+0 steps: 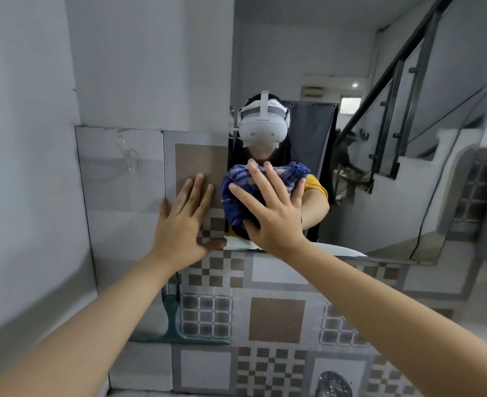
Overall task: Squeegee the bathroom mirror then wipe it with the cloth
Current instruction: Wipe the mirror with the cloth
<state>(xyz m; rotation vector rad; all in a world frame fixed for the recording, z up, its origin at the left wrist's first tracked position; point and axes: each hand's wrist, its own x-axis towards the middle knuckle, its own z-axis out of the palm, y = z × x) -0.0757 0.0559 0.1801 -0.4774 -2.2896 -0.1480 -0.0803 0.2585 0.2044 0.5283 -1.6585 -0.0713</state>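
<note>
Nearest, low on the tiled wall (276, 319), a green squeegee (176, 325) rests blade-down on a ledge, in neither hand — so by my reading the squeegee pass is done and the wiping is in hand.

Above it, the left hand (183, 222) lies flat on the tiles just beside the mirror's left edge, fingers spread, holding nothing; it looks like a brace. The right hand (270, 204) is also spread wide, its palm pressing a bunched blue checked cloth (239, 190) against the mirror (408, 181). That grip is open rather than closed: the cloth is pinned between palm and glass, not clasped by the fingers.

The cloth sits at the lower left of the mirror, near the bottom edge.

The risks follow from that loose hold. With only palm pressure, a fast sweep could let the cloth slide out and drop toward the ledge. The bunched folds may touch the glass unevenly and leave streaks. The bare fingertips reach past the cloth, so they could smear prints on the glass. Most of the mirror lies up and to the right — a long reach could go unwiped.
</note>
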